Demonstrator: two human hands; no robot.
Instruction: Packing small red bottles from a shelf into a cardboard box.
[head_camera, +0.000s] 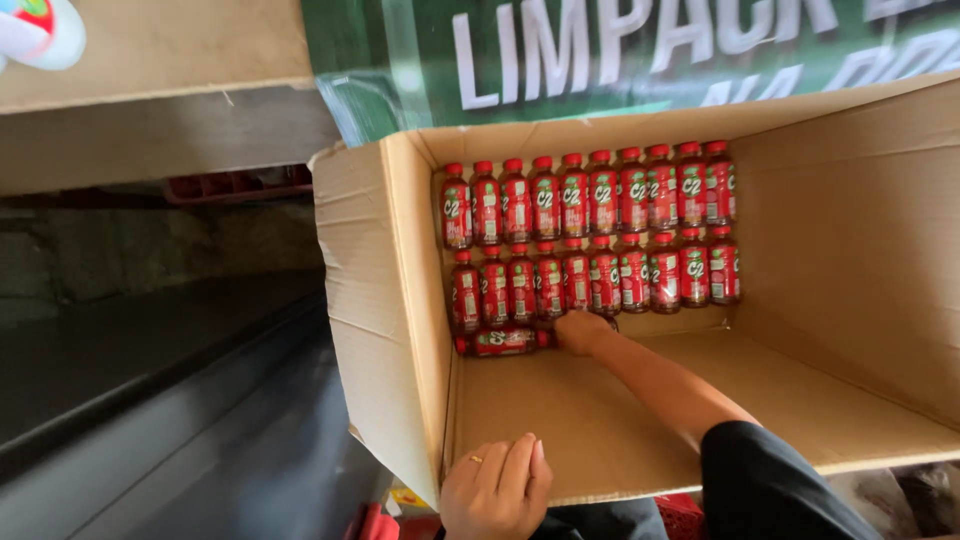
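A large open cardboard box (380, 290) lies in front of me. Two rows of red bottles (590, 230) with red caps lie packed against its far wall. One more red bottle (503, 342) lies sideways below the second row at the left. My right hand (583, 330) reaches deep into the box, fingers closed against the right end of that sideways bottle and the row above it. My left hand (497, 487), a ring on one finger, rests on the box's near bottom edge at the left corner.
A green banner with white letters (640, 50) hangs behind the box. A concrete ledge (150, 130) and a dark sloping surface (150, 400) lie to the left. Something red (680, 515) shows below the box.
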